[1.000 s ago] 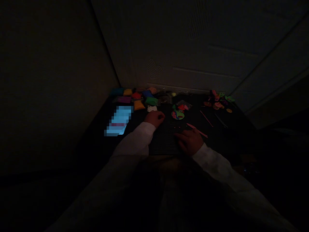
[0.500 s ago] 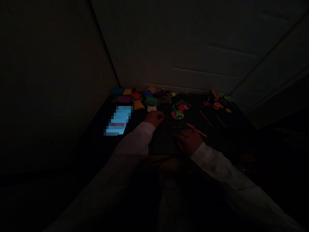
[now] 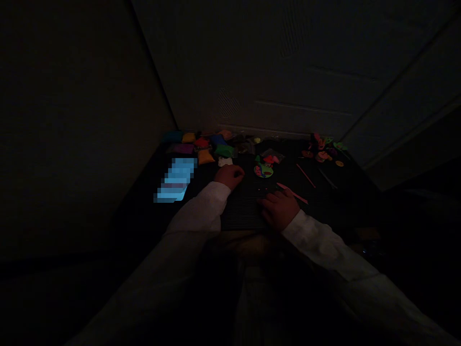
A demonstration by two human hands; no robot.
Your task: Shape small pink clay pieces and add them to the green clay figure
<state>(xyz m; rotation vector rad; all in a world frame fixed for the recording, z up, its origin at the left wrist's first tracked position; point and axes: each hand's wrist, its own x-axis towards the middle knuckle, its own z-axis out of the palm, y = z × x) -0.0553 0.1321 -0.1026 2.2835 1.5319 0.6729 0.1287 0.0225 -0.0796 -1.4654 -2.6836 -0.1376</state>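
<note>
The scene is very dark. My left hand [image 3: 229, 176] rests curled on a dark ridged mat [image 3: 245, 211], its fingers closed; what they hold, if anything, is hidden. My right hand [image 3: 279, 209] lies on the same mat with fingers bent, a thin pink stick tool [image 3: 292, 193] running past its fingertips; whether the hand grips it I cannot tell. Just beyond the mat sits a small round green and pink clay piece [image 3: 264, 169]. A little white lump [image 3: 225, 162] lies just past my left hand.
Several coloured clay packets [image 3: 205, 146] lie at the back left of the dark table. A glowing blue screen [image 3: 175, 180] lies at the left. More small clay figures [image 3: 324, 149] and a second pink stick [image 3: 305, 175] are at the right. A pale panelled wall stands behind.
Both hands stay almost where they were; the right hand has shifted slightly nearer and to the left on the mat. The picture has grown a little darker.
</note>
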